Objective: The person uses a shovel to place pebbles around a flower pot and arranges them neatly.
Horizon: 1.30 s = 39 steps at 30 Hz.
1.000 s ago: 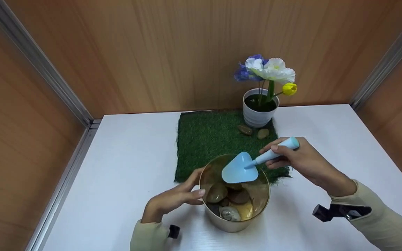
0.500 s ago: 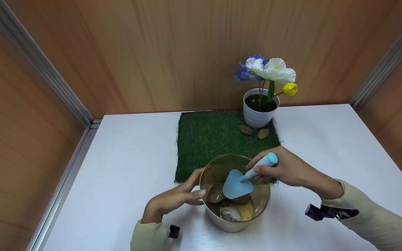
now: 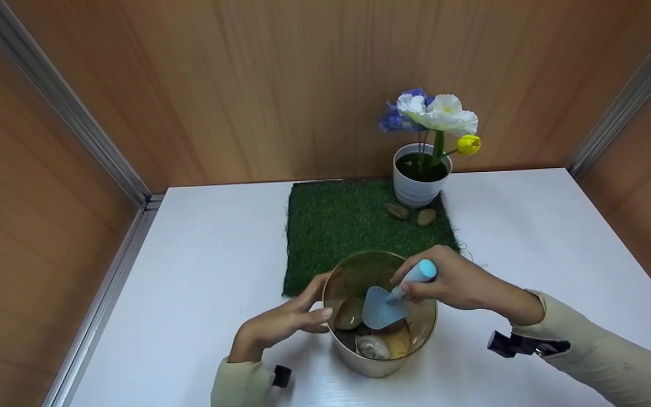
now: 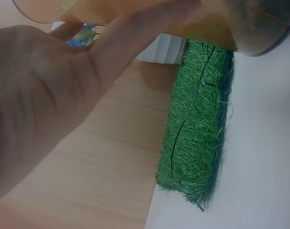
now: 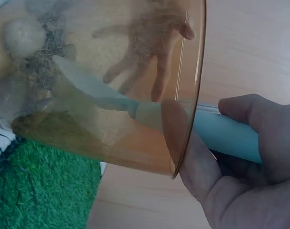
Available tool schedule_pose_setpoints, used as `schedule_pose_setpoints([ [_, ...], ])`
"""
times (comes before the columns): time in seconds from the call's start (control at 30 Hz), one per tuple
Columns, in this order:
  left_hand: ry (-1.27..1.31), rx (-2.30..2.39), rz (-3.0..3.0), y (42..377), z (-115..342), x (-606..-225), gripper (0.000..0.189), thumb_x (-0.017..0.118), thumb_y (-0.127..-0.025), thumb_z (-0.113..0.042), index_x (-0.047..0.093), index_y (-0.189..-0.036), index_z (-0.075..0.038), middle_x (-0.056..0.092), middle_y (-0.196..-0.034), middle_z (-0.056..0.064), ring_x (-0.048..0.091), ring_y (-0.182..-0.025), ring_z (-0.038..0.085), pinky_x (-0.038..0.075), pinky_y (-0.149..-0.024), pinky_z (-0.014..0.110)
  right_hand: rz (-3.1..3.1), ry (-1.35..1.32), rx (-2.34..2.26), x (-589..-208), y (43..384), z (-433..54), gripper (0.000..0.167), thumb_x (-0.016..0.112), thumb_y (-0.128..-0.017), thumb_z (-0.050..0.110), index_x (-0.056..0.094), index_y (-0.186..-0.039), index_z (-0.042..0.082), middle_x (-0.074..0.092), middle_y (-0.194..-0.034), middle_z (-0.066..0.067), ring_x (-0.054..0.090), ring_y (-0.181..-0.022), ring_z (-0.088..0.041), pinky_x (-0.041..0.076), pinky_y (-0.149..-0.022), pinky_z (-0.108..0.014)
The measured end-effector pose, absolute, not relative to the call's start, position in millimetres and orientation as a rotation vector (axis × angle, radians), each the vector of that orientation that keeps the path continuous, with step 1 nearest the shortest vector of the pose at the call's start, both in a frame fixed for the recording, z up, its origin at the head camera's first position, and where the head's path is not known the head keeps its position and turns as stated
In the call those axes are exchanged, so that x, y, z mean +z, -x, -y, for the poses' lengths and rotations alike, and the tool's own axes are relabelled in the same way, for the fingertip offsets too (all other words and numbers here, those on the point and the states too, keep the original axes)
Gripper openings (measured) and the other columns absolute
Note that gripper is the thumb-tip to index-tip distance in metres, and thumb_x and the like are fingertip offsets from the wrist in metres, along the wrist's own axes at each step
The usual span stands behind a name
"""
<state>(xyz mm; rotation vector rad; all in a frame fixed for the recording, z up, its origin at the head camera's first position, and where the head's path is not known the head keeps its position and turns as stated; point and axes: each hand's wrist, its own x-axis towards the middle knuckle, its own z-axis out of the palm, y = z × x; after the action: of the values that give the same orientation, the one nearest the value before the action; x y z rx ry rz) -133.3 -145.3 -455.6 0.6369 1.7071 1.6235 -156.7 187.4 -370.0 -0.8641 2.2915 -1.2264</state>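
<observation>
A see-through amber tub (image 3: pixel 373 367) stands near the front of the table, with several stones (image 3: pixel 373 346) at its bottom. My left hand (image 3: pixel 283 322) rests against the tub's left side, thumb in front; through the wall in the right wrist view, its fingers (image 5: pixel 161 78) look straight and spread. My right hand (image 3: pixel 452 280) grips the handle of a light-blue hand trowel (image 3: pixel 382 311). The blade points down inside the tub above the stones. Whether its tip touches them I cannot tell. In the right wrist view the trowel handle (image 5: pixel 226 135) crosses the tub's rim.
Behind the tub lies a green artificial grass mat (image 3: pixel 337 226). At its back right corner stands a white flowerpot (image 3: pixel 416 189) with white, purple and yellow flowers, and two brown stones (image 3: pixel 397 211) lie before it. Wood-look panels (image 3: pixel 246 85) enclose the white table (image 3: pixel 207 254).
My right hand has moved left and toward the front, lowering the trowel blade from the tub's mouth down inside it. The left hand and the tub have stayed in place.
</observation>
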Motion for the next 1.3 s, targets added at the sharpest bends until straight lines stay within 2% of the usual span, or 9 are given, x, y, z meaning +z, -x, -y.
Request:
schedule_pose_setpoints([
  [0.13, -0.634, 1.627, -1.705, 133.3, 145.4, -456.4, 0.079, 0.055, -0.110, -0.041, 0.008, -0.170, -0.019, 0.004, -0.175, 0.020, 0.024, -0.157, 0.047, 0.045, -0.113, 0.064, -2.313, 0.913, -1.168, -370.0, 153.9, -182.2, 0.017, 0.072, -0.098, 0.006, 0.080, -0.112, -0.001, 0.079, -0.108, -0.014, 0.070, -0.088, -0.012, 0.062, -0.082, -0.029],
  [0.3, -0.630, 1.626, -1.711, 134.2, 145.1, -457.2, 0.079, 0.055, -0.110, -0.042, 0.008, -0.170, -0.020, 0.004, -0.176, 0.019, 0.025, -0.157, 0.046, 0.046, -0.112, 0.063, -2.315, 0.937, -1.086, -370.9, 150.8, -175.2, 0.016, 0.072, -0.096, 0.005, 0.082, -0.109, 0.002, 0.079, -0.110, -0.012, 0.070, -0.091, -0.011, 0.061, -0.076, -0.026],
  [0.5, -0.623, 1.620, -1.721, 134.3, 145.1, -457.2, 0.081, 0.055, -0.110, -0.044, 0.008, -0.170, -0.021, 0.002, -0.176, 0.018, 0.025, -0.157, 0.046, 0.046, -0.112, 0.064, -2.305, 0.977, -1.015, -373.2, 147.6, -168.7, 0.017, 0.072, -0.097, 0.004, 0.081, -0.111, 0.001, 0.079, -0.111, -0.011, 0.074, -0.099, -0.015, 0.063, -0.081, -0.030],
  [0.8, -0.617, 1.613, -1.718, 134.3, 145.3, -456.6, 0.078, 0.054, -0.110, -0.041, 0.008, -0.170, -0.021, 0.003, -0.176, 0.018, 0.024, -0.158, 0.043, 0.048, -0.113, 0.056, -2.323, 1.032, -0.912, -375.1, 145.4, -160.5, 0.016, 0.075, -0.094, 0.001, 0.082, -0.108, 0.003, 0.079, -0.109, -0.010, 0.074, -0.103, -0.019, 0.063, -0.086, -0.037],
  [1.07, -0.617, 1.608, -1.724, 134.7, 145.1, -456.7, 0.081, 0.055, -0.109, -0.045, 0.007, -0.170, -0.022, 0.001, -0.176, 0.017, 0.023, -0.158, 0.043, 0.048, -0.113, 0.056, -2.259, 1.022, -0.925, -375.4, 148.9, -159.4, 0.017, 0.074, -0.095, 0.000, 0.082, -0.109, 0.002, 0.080, -0.108, -0.010, 0.074, -0.102, -0.015, 0.062, -0.086, -0.031],
  [1.3, -0.638, 1.617, -1.726, 133.7, 144.8, -455.2, 0.081, 0.054, -0.111, -0.043, 0.005, -0.170, -0.018, 0.001, -0.176, 0.019, 0.022, -0.158, 0.045, 0.048, -0.112, 0.058, -2.173, 1.039, -0.933, -377.1, 153.3, -158.9, 0.017, 0.072, -0.095, 0.002, 0.082, -0.108, 0.001, 0.080, -0.104, -0.008, 0.074, -0.095, -0.010, 0.060, -0.082, -0.023],
])
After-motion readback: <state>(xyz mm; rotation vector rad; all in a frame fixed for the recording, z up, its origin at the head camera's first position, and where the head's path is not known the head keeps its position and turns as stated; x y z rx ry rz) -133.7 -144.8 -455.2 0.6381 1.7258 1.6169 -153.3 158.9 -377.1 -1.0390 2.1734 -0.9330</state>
